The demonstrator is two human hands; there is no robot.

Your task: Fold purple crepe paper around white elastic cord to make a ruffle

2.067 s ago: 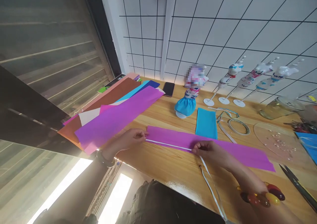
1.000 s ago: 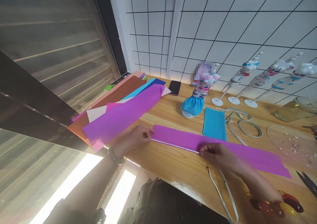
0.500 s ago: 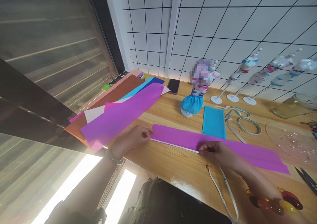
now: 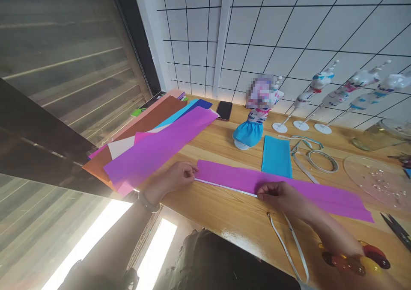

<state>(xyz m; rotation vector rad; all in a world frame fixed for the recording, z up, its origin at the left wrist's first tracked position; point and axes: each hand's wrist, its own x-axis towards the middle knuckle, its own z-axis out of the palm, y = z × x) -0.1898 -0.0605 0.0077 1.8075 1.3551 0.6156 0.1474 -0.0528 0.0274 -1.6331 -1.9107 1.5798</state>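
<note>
A long purple strip lies across the wooden table, with thin white tape along part of its near edge. My left hand is closed in a pinch at the strip's left end. Farther right, the fingers of my right hand are pinched on the near edge, where the visible white tape ends; that forearm covers part of the strip. Just behind the strip lies a blue fabric rectangle. A loop of white ribbon comes out from below my right hand.
Coloured sheets are stacked at the left, near a phone. A small dress form in a blue skirt stands behind, with bare forms to its right. A tape roll, clear plate, jar and scissors are at right.
Both hands stay pinched at the same spots on the purple strip. The whole view has shifted very slightly; nothing else visibly differs.
</note>
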